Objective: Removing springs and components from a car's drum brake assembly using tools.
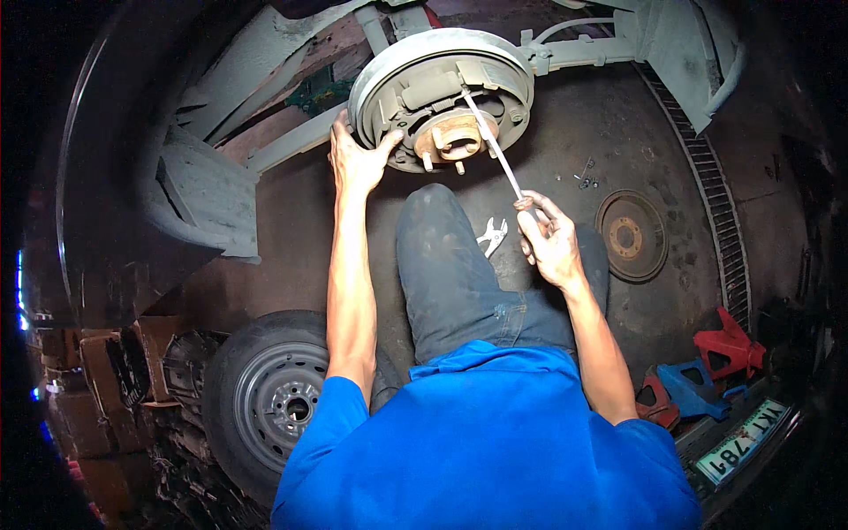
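Observation:
At the top middle hangs a brake assembly point(439, 71) with a round backing plate and a rusty hub point(452, 143) with studs. My left hand point(358, 155) grips the left edge of the plate, thumb on its lower left face. My right hand point(549, 238) holds a long, thin metal tool point(493, 146), which slants up to the upper part of the assembly beside the hub; its exact tip is hard to make out. A pair of pliers point(492, 236) lies below, between my knees.
A rusty drum point(625, 237) and small parts point(587, 177) lie right, near a grate point(724, 238). A tyred wheel point(265, 406) and boxes point(97, 406) sit lower left. Red and blue stands point(698, 389) and a plate point(742, 442) lie lower right. Suspension arms and bodywork point(212, 194) surround the brake.

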A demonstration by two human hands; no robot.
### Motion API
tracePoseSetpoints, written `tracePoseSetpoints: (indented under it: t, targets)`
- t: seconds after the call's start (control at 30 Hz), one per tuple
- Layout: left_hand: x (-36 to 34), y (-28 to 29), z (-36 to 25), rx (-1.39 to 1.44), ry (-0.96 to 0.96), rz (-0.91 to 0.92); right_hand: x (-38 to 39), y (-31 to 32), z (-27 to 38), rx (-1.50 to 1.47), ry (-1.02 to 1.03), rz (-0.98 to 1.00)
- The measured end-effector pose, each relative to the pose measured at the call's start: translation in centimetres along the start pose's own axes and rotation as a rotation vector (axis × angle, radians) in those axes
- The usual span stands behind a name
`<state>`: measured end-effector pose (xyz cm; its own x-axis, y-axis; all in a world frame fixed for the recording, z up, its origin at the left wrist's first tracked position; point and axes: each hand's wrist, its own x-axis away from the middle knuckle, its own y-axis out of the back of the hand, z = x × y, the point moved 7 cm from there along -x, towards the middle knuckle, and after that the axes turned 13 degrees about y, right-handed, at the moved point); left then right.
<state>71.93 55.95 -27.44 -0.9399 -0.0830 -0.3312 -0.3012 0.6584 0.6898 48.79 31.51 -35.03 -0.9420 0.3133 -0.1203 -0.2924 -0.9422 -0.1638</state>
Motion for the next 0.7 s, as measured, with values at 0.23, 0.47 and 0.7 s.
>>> tracePoseSetpoints:
  t: [0.23,0.47,0.7]
  targets:
    - [2.8,0.9,-2.8,0.098,-0.153,-0.136,1.2,-0.3,5.4,0.198,-0.083,0.025]
    - [6.8,1.8,-8.1,-0.076,-0.499,-0.238,3.7,-0.2,9.7,0.631,0.150,-0.042]
    - [5.1,-0.1,-6.2,0.006,-0.281,0.032,3.7,-0.2,18.1,0.886,0.699,-0.094]
